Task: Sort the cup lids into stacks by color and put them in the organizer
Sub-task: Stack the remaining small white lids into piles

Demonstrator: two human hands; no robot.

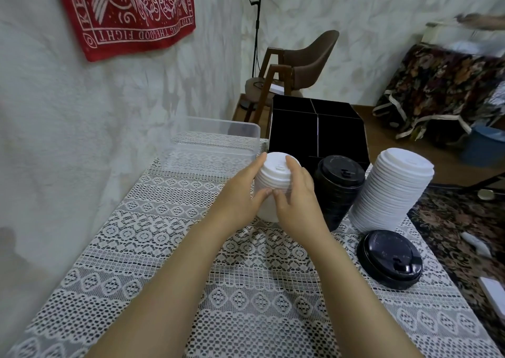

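Observation:
A stack of white cup lids (274,172) stands on the lace tablecloth at mid-table. My left hand (240,193) wraps its left side and my right hand (296,196) its right side, thumbs meeting in front. Right of it stands a stack of black lids (338,185), then a taller leaning stack of white lids (388,190). A short pile of black lids (389,259) lies flat near the table's right edge. The black organizer (317,128) with divided compartments sits behind the stacks.
A clear plastic bin (216,144) sits at the back left beside the organizer. The wall runs along the table's left side. A brown chair (300,65) stands behind the table. A patterned rug (453,221) lies on the floor to the right.

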